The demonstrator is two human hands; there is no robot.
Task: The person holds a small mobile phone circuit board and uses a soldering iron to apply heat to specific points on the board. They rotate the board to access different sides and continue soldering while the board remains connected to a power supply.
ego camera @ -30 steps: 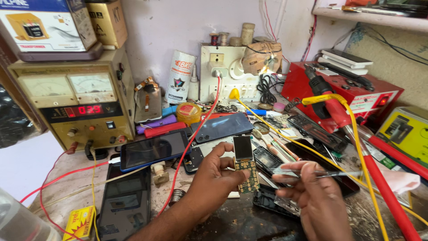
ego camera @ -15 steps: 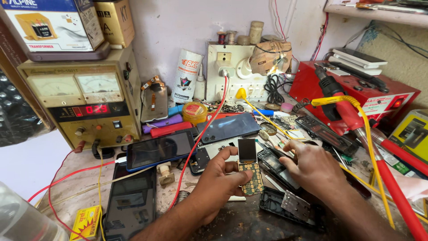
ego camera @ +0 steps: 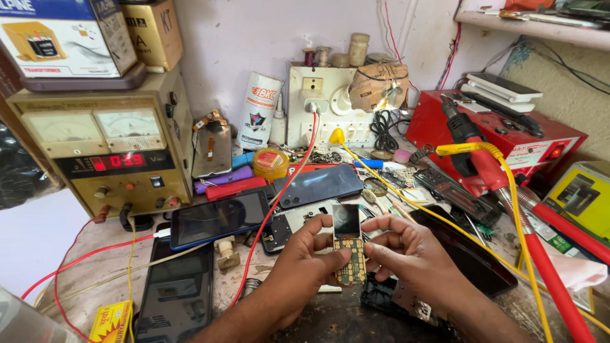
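A small phone circuit board [ego camera: 349, 244], with a dark screen above a gold keypad area, stands upright over the cluttered bench. My left hand [ego camera: 304, 263] grips its left edge, thumb on the lower keypad part. My right hand [ego camera: 412, 254] pinches its right edge with thumb and fingers; no tool shows in it. Beneath my right hand lies a dark phone frame [ego camera: 397, 297]. A red wire [ego camera: 279, 203] runs down just left of my left hand.
A bench power supply with two meters and a red display [ego camera: 108, 155] stands at left. Several phones [ego camera: 216, 219] lie flat nearby. A white socket board [ego camera: 318, 105] is at the back, a red hot-air station [ego camera: 508, 136] and its red-handled wand [ego camera: 502, 178] at right.
My right hand held a thin tool away from the board, then reached down to the bench at right, and now grips the board's right edge without the tool. The board stays in my left hand.
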